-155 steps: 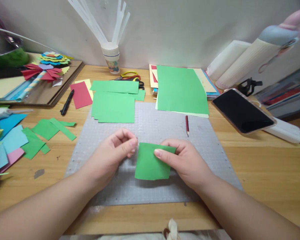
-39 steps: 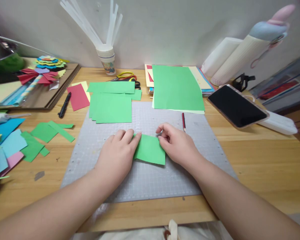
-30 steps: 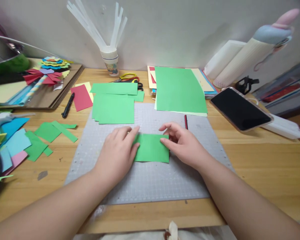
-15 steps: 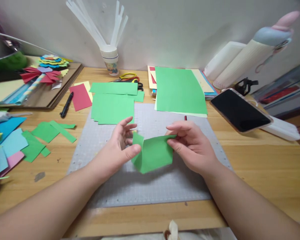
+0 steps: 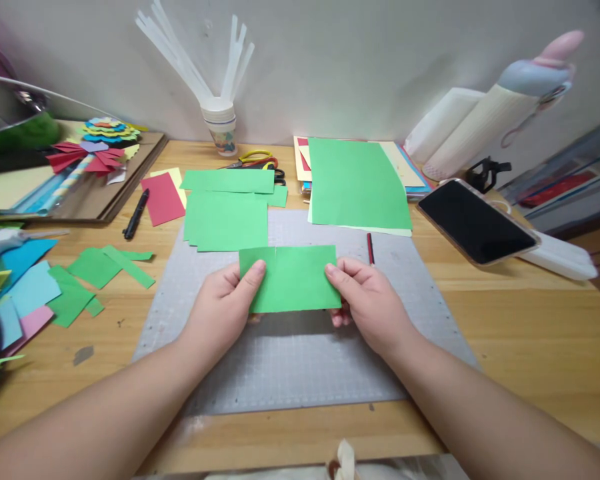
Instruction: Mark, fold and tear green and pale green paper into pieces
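Observation:
Above the grey cutting mat (image 5: pixel 280 373) I hold a small rectangular piece of green paper (image 5: pixel 295 280) by its two short ends. My left hand (image 5: pixel 227 300) pinches the left end, thumb on top and fingers hidden behind. At the right end my right hand (image 5: pixel 367 297) grips it the same way, with a few fingertips showing below. The paper is spread nearly flat, with a faint crease left of its middle. Just beyond it lie green paper pieces (image 5: pixel 225 220), and a dark red pen (image 5: pixel 370 249) rests on the mat past my right hand.
Scissors (image 5: pixel 255 160) and a paper cup (image 5: pixel 223 133) with white strips stand at the back. A stack topped by green paper (image 5: pixel 360 183) lies back right, near a phone (image 5: pixel 477 220). Green scraps (image 5: pixel 95 267), a black pen (image 5: pixel 136 215) and red paper (image 5: pixel 164 199) are leftward.
The green paper, earlier bent up at its left side and held by my right hand, is now spread flat. My left hand has closed on its left end.

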Available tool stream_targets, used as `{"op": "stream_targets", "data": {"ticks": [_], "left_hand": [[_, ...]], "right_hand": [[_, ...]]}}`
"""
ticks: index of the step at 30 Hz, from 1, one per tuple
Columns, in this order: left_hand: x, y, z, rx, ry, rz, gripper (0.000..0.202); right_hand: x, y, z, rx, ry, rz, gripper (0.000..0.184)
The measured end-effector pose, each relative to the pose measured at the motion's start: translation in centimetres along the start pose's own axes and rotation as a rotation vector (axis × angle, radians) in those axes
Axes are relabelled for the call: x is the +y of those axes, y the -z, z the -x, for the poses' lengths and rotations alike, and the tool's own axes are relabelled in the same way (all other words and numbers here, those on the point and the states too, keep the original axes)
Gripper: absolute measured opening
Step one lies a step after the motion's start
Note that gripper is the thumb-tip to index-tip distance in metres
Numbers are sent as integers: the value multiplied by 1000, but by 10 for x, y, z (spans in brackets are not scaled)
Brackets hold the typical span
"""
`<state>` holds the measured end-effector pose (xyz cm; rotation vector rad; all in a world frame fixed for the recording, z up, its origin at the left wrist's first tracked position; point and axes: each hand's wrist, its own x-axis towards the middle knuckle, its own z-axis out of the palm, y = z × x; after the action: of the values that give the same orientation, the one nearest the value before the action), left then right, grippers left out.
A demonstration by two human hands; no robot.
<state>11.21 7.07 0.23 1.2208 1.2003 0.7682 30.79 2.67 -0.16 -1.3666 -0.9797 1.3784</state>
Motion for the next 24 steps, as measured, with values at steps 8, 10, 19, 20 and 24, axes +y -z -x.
{"op": "stream_targets", "data": {"ticks": [8, 10, 19, 20, 24], "left_hand": [[3, -5, 8, 125, -130, -267, 47], [3, -5, 9, 114, -154, -279, 46], [8, -7, 12, 183, -172, -377, 53], [8, -8, 12, 191, -172, -377, 53], [8, -9, 12, 199, -160, -362, 52]], "right_hand": [[3, -6, 4, 97, 98, 64, 38], [3, -7, 3, 114, 107, 64, 38], [-1, -10, 4, 213, 157, -46, 37], [-1, -10, 4, 215, 157, -56, 37], [0, -12, 5, 224, 148, -91, 37]]}}
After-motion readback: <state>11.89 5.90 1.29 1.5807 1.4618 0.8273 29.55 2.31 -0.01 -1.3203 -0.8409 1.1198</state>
